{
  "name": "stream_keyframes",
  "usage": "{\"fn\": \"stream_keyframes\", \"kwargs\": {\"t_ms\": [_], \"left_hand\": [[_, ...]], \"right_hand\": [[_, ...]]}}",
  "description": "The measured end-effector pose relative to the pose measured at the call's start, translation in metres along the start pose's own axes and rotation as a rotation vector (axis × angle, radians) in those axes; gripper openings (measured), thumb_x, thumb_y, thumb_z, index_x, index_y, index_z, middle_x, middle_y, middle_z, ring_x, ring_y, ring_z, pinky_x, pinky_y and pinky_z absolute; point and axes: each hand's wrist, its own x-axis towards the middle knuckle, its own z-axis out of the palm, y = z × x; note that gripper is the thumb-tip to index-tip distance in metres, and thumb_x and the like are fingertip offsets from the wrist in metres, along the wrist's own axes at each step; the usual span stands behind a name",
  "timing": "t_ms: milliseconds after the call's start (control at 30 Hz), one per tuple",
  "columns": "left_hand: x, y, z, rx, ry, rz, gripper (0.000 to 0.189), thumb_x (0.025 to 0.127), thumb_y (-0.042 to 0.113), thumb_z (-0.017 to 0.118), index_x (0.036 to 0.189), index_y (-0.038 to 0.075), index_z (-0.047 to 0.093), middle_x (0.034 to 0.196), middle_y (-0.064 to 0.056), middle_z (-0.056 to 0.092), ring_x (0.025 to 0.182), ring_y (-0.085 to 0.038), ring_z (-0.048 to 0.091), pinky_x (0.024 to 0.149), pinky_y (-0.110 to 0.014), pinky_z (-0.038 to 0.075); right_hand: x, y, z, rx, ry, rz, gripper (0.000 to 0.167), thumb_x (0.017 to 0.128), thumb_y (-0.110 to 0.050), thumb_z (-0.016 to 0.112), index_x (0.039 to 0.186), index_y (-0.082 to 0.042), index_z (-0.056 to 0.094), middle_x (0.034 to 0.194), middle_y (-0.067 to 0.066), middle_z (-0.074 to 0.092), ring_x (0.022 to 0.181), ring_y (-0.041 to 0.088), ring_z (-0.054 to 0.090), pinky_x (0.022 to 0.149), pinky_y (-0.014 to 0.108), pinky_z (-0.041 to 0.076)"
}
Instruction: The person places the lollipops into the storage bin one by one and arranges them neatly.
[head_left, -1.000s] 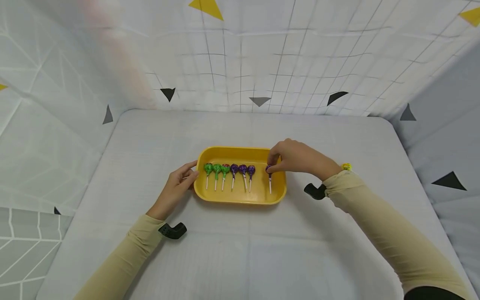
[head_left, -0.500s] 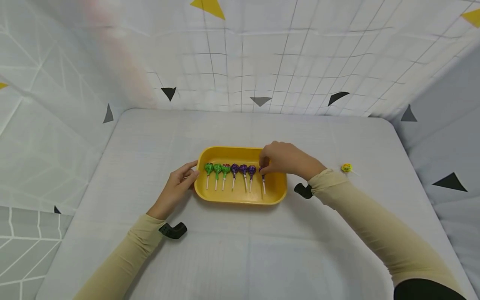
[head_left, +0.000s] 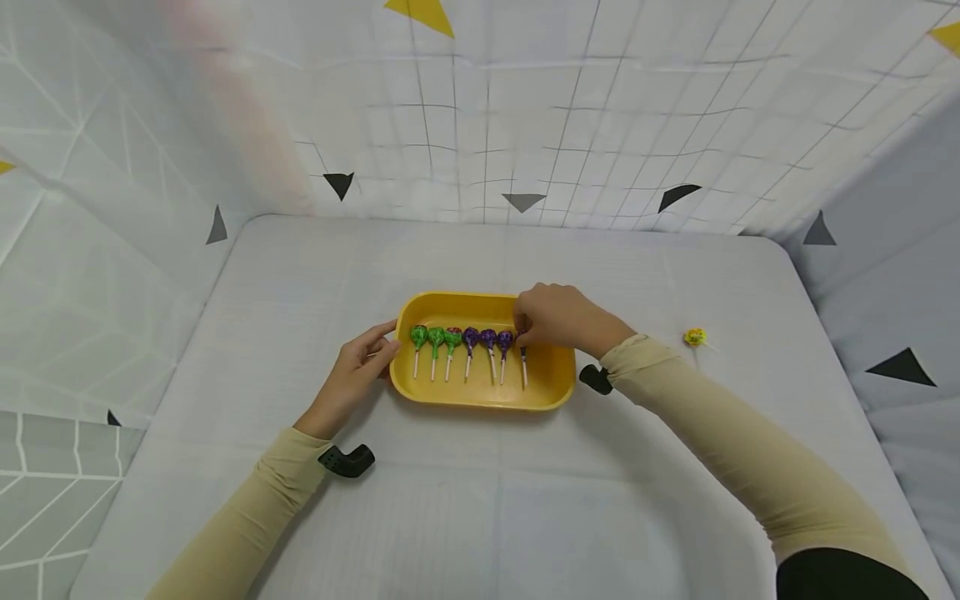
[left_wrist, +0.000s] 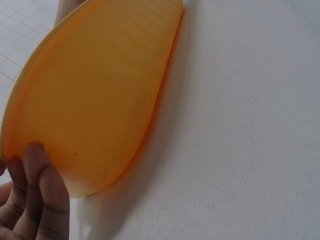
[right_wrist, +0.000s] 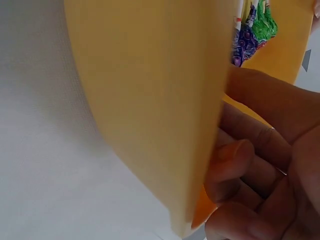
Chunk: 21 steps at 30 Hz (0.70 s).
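Observation:
A yellow tray (head_left: 553,385) holds a row of wrapped lollipops, sticks toward me. Three green lollipops (head_left: 437,336) lie at the left, then three purple lollipops (head_left: 488,338). My right hand (head_left: 564,319) reaches over the far right rim and pinches another purple lollipop, whose stick (head_left: 524,373) stands out below the fingers; most of its head is hidden. At the tray's left end my left hand (head_left: 348,375) grips the rim. In the left wrist view its fingers (left_wrist: 50,187) press the tray's outer wall (left_wrist: 100,100).
A yellow lollipop (head_left: 695,337) lies on the white table (head_left: 420,500), right of the tray beyond my right sleeve. Patterned white cloth walls (head_left: 600,125) enclose the table at the back and sides.
My right hand has slid left inside the tray with the purple lollipop, bringing it close to the end of the row. The yellow lollipop has come fully into sight. My left hand stays put.

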Motion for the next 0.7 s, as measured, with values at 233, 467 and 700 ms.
{"fn": "stream_keyframes", "kwargs": {"t_ms": [233,467,700], "left_hand": [[0.0007,-0.0008,-0.0001,-0.006,-0.010,0.005,0.052,0.110,0.029,0.053,0.157,0.009,0.043,0.103,-0.022,0.061,0.079,-0.012,0.064,0.078,-0.023,0.059],[0.0004,-0.0005,-0.0005,-0.004,-0.007,0.011,0.053,0.110,0.031,0.053,0.157,0.009,0.043,0.102,-0.022,0.062,0.080,-0.012,0.065,0.078,-0.024,0.059],[-0.0001,-0.0005,-0.0002,-0.005,0.000,0.001,0.053,0.109,0.033,0.053,0.157,0.011,0.043,0.102,-0.021,0.062,0.080,-0.011,0.065,0.079,-0.023,0.059]], "right_hand": [[0.0033,-0.0012,0.0014,-0.029,0.011,0.008,0.017,0.088,-0.030,0.083,0.086,-0.015,0.075,0.085,-0.001,0.073,0.077,0.016,0.063,0.070,0.032,0.055],[0.0055,-0.0024,0.0030,-0.055,0.000,0.013,0.020,0.089,-0.030,0.082,0.083,-0.015,0.072,0.082,-0.001,0.070,0.075,0.017,0.059,0.063,0.028,0.049],[0.0047,-0.0040,0.0020,-0.051,0.004,0.013,0.022,0.089,-0.032,0.083,0.083,-0.013,0.073,0.081,0.000,0.069,0.074,0.017,0.059,0.063,0.028,0.048]]}}
